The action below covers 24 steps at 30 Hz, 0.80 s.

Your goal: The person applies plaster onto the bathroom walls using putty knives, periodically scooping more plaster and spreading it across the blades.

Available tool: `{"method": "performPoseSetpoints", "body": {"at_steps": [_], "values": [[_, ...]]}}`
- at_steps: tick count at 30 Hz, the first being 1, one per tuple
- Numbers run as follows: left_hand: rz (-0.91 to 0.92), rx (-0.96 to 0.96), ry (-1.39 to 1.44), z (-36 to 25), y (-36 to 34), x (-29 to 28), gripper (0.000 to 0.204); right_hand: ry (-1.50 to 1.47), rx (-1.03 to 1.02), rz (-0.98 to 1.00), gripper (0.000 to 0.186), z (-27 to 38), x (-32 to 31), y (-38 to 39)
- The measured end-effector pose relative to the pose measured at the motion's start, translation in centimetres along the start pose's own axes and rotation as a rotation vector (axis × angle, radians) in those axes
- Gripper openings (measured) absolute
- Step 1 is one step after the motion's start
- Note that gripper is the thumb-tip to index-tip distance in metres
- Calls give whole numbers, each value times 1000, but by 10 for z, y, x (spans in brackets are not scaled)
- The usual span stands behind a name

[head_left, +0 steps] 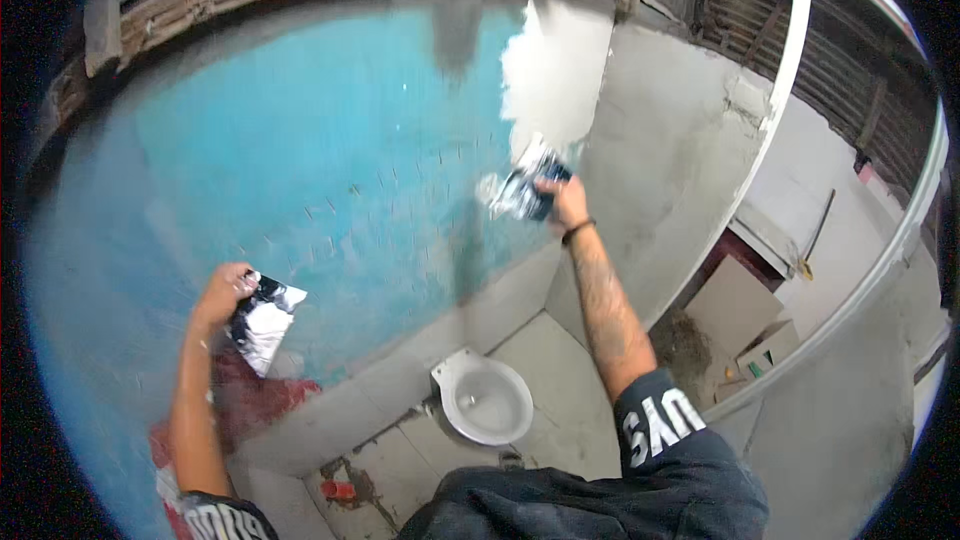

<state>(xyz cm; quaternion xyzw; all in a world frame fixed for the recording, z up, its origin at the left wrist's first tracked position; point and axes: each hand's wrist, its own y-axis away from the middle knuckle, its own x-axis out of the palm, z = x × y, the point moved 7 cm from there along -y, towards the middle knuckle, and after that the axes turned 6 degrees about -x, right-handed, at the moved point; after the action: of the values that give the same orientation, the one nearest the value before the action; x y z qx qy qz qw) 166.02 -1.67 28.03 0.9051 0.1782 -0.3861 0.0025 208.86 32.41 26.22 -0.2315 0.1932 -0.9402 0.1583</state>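
My right hand (pixel 568 198) is closed on a wide dark putty spreader (pixel 530 185) smeared with white putty. Its blade is at the blue wall (pixel 300 130), just below a coated patch of white putty (pixel 560 65) in the upper corner; contact is hard to judge. At the lower left, my left hand (pixel 228 292) grips a second dark spreader (pixel 262 315), which carries a thick load of white putty and tilts downward. Small scratch marks dot the blue paint between the two hands.
Below me, a white toilet bowl (pixel 487 400) stands on the tiled floor. A red pipe stub (pixel 338 490) sticks up at lower left. The grey partition wall (pixel 670 140) rises on the right, beside a white door frame (pixel 770 120). Cardboard (pixel 735 300) lies beyond it.
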Motion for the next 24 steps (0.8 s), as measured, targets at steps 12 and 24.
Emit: {"method": "performPoseSetpoints", "body": {"at_steps": [12, 24], "values": [[-162, -35, -256, -41, -61, -78, 9, 958, -572, -158, 29, 137, 35, -324], [-140, -64, -199, -6, -68, -88, 8, 1242, -478, -328, 35, 118, 39, -378]]}}
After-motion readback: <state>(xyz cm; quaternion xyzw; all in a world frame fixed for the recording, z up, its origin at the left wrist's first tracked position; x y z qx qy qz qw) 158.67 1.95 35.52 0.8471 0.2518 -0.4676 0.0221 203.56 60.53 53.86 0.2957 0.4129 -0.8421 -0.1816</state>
